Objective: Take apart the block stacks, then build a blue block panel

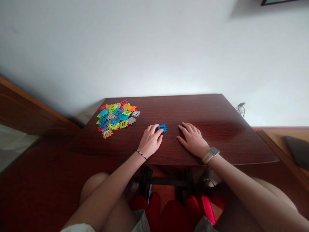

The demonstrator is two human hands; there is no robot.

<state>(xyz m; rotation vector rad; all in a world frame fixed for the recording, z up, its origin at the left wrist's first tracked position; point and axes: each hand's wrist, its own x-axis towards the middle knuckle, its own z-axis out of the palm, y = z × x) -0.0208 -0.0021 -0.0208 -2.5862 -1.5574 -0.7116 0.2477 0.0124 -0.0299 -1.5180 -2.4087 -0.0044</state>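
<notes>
Near the middle of the dark wooden table, my left hand (150, 140) has its curved fingers on a blue interlocking plastic tile (163, 128) with toothed edges and a cut-out centre. The tile lies at the table surface, partly covered by the fingertips. Resting palm down to the right of it, my right hand (191, 136) has its fingers spread and holds nothing. A loose pile of similar tiles (117, 118) in blue, green, orange, red and grey sits at the left of the table, apart from both hands. Some of these have window-like openings or printed patterns.
The table (217, 112) stands against a white wall (154, 48). A black cable (240, 108) hangs by its right edge. At the far right, a dark flat object (295, 149) rests on a wooden surface. Red cushion-like material (173, 216) shows between my legs.
</notes>
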